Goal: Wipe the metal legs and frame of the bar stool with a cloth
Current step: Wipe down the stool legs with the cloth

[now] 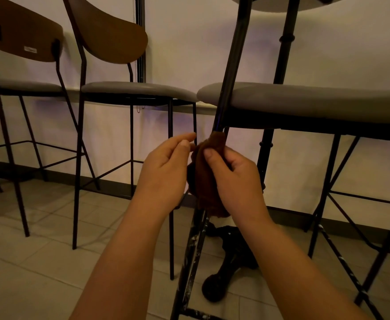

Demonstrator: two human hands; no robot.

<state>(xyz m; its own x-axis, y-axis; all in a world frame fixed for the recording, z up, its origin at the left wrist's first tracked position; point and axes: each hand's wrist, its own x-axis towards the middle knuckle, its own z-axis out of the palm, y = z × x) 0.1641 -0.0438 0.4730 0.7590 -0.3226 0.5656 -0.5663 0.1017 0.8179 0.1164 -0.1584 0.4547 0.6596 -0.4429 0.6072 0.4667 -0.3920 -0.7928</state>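
Note:
A black metal leg (229, 72) of the bar stool slants across the middle of the view, from the top centre down to the bottom edge. A brown cloth (203, 181) is wrapped around this leg at mid height. My right hand (233, 179) is closed on the cloth and the leg, thumb on the near side. My left hand (166, 172) sits just left of the cloth, fingers loosely curled and its fingertips near the cloth's left edge; whether it grips the cloth I cannot tell. The leg's lower part (193, 262) shows pale scuffs.
Two bar stools with brown wooden backs (111, 33) and grey seats (138, 88) stand at the left by a white wall. Another grey seat (316, 100) spans the right. A black cast table base (231, 257) rests on the tiled floor (39, 262) behind the leg.

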